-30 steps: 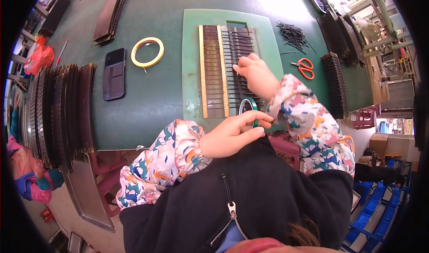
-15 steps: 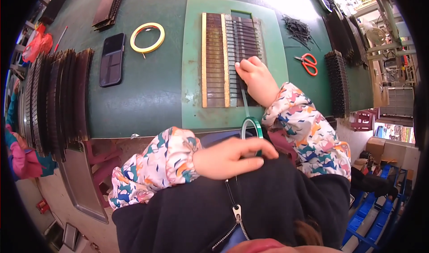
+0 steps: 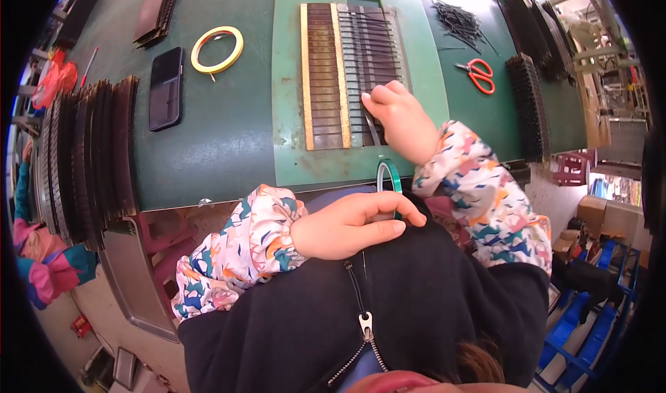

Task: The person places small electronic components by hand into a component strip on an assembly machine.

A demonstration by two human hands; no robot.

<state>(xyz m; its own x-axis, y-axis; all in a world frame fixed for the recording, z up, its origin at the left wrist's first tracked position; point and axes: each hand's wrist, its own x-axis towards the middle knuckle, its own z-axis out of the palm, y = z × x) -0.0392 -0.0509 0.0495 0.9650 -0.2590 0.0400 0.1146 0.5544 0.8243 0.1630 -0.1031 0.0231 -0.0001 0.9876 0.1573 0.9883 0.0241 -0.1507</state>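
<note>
My left hand grasps a green tape roll, upright beside the near edge of the worktop. My right hand curls over the thin black rods on the pale green board; I cannot tell what its fingertips pinch. A narrow strip shows just below them. Red-handled scissors lie to the right.
</note>
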